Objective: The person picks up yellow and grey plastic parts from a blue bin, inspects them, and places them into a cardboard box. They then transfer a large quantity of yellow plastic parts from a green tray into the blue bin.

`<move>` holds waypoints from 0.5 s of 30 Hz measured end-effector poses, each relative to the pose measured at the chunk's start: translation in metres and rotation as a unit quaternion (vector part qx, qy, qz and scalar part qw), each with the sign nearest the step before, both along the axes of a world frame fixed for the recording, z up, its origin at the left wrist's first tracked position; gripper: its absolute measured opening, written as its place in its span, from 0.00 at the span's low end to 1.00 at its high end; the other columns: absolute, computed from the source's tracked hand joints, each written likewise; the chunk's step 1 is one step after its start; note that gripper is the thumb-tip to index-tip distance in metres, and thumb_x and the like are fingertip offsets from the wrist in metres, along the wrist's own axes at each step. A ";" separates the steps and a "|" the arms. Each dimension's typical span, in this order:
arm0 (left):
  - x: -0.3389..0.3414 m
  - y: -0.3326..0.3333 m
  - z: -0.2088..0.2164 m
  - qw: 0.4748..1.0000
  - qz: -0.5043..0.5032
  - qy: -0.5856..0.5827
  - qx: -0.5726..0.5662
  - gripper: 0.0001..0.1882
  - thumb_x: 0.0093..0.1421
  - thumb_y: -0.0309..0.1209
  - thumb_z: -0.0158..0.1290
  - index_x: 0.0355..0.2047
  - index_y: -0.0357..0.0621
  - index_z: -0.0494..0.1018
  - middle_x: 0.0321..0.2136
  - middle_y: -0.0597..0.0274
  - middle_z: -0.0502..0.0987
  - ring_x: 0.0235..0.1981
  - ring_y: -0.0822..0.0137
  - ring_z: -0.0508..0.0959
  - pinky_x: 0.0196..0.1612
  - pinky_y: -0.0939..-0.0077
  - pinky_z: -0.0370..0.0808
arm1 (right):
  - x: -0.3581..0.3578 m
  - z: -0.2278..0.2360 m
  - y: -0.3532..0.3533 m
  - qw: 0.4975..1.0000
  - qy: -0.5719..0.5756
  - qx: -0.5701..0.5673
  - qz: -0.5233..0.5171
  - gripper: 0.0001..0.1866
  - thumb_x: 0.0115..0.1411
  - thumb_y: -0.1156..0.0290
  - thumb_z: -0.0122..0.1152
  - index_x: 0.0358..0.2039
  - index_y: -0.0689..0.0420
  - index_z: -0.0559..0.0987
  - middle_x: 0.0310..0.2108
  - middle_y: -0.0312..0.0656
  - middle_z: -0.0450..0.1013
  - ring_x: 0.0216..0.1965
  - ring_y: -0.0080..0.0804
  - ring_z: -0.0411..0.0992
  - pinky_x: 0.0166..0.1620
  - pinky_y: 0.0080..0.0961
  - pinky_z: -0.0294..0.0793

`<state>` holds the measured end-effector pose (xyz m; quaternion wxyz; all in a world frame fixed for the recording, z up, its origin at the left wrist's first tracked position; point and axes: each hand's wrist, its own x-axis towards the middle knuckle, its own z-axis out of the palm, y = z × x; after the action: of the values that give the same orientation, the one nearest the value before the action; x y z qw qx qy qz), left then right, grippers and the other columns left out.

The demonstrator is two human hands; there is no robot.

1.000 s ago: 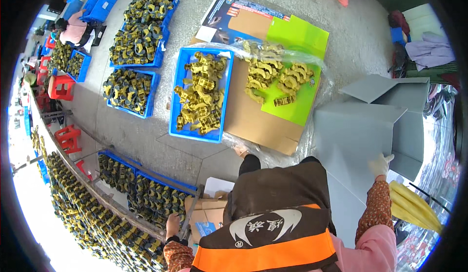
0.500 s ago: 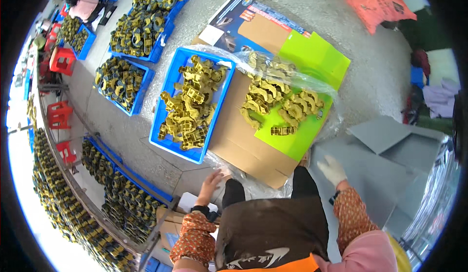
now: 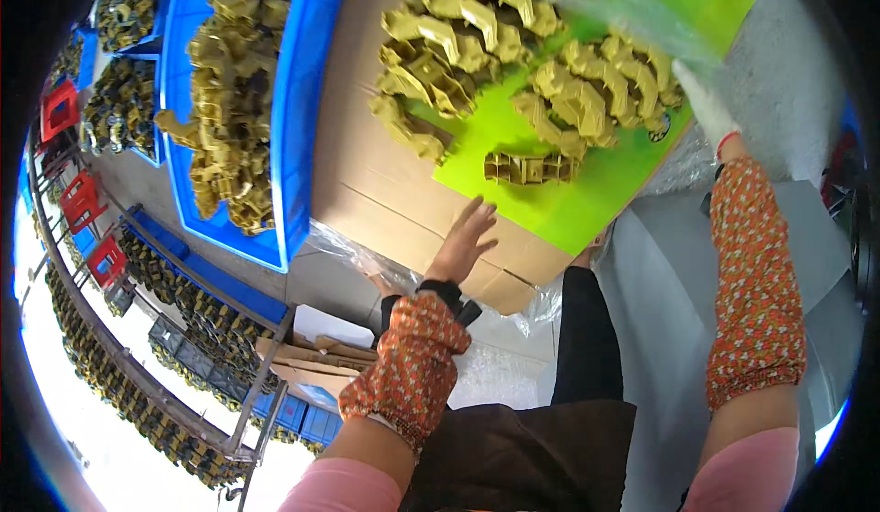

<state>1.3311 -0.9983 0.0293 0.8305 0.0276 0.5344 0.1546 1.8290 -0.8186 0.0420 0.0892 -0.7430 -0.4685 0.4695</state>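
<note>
Left hand (image 3: 463, 246): bare, empty, fingers spread, above cardboard sheet (image 3: 367, 159) toward near edge. Right hand (image 3: 708, 109): gloved, by right edge of green sheet (image 3: 568, 209), beside gold curved brackets (image 3: 576, 99); cannot tell if grasping. Blue crate (image 3: 310, 99), bracket-filled, along cardboard's left edge.

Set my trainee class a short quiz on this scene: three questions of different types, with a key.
1. Which hand wears a pale glove?
2. True or false: the nearest blue tray is to the left of the left hand.
3. Fill in the blank: the clustered gold parts beside the right hand lie on a bright ____ surface.

Key: 1. The right. 2. True. 3. Green.
</note>
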 end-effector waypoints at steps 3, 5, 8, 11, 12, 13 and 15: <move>0.023 0.015 -0.034 0.999 0.046 -0.013 -0.006 0.47 0.71 0.56 0.54 0.78 0.48 0.45 0.76 0.49 0.54 0.76 0.50 0.55 0.72 0.46 0.59 | -0.018 -0.014 0.018 0.997 -0.004 0.004 -0.083 0.40 0.73 0.41 0.50 0.72 0.61 0.67 0.75 0.45 0.61 0.75 0.36 0.58 0.74 0.32 0.55; 0.038 0.030 -0.045 0.997 0.077 0.000 -0.003 0.47 0.70 0.55 0.55 0.78 0.47 0.46 0.76 0.50 0.54 0.75 0.51 0.56 0.72 0.47 0.59 | -0.027 -0.015 0.021 0.994 0.018 0.035 -0.102 0.41 0.73 0.41 0.52 0.73 0.62 0.66 0.75 0.44 0.60 0.75 0.35 0.58 0.75 0.32 0.54; 0.060 0.048 -0.047 0.991 0.114 0.004 0.066 0.46 0.70 0.54 0.56 0.77 0.47 0.47 0.75 0.54 0.54 0.74 0.51 0.57 0.71 0.44 0.60 | -0.044 -0.006 0.019 0.984 0.091 -0.001 -0.154 0.38 0.74 0.46 0.52 0.73 0.62 0.65 0.75 0.43 0.61 0.75 0.32 0.57 0.76 0.30 0.52; 0.069 0.060 -0.061 0.981 0.173 0.006 0.082 0.39 0.69 0.53 0.59 0.72 0.47 0.60 0.68 0.61 0.68 0.67 0.60 0.68 0.69 0.53 0.64 | -0.045 -0.014 0.000 0.982 0.157 -0.039 -0.093 0.36 0.75 0.49 0.52 0.72 0.62 0.66 0.73 0.42 0.64 0.73 0.31 0.60 0.75 0.29 0.53; 0.060 0.060 -0.067 0.977 0.191 0.018 0.094 0.38 0.68 0.52 0.60 0.70 0.47 0.63 0.66 0.63 0.71 0.65 0.61 0.70 0.69 0.55 0.65 | -0.062 -0.018 -0.011 0.987 0.156 -0.022 -0.028 0.36 0.74 0.49 0.53 0.71 0.63 0.67 0.71 0.42 0.67 0.71 0.30 0.63 0.74 0.29 0.56; 0.052 0.061 -0.067 0.970 0.224 0.022 0.091 0.34 0.68 0.53 0.60 0.66 0.47 0.69 0.62 0.63 0.75 0.63 0.63 0.73 0.68 0.60 0.65 | -0.068 -0.019 -0.017 0.982 0.178 -0.059 -0.032 0.36 0.74 0.48 0.54 0.71 0.64 0.68 0.70 0.43 0.68 0.70 0.31 0.64 0.73 0.29 0.56; 0.029 0.058 -0.066 0.978 0.195 0.002 0.079 0.36 0.69 0.50 0.59 0.70 0.47 0.63 0.66 0.63 0.71 0.66 0.61 0.71 0.71 0.57 0.64 | -0.078 -0.025 -0.032 0.976 0.179 -0.115 -0.039 0.39 0.72 0.46 0.56 0.70 0.66 0.69 0.68 0.45 0.69 0.69 0.33 0.65 0.72 0.30 0.57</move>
<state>1.3602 -0.9400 -0.0368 0.7782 -0.0115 0.5176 0.3554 1.7512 -0.8502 0.0169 0.1040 -0.6700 -0.3582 0.6418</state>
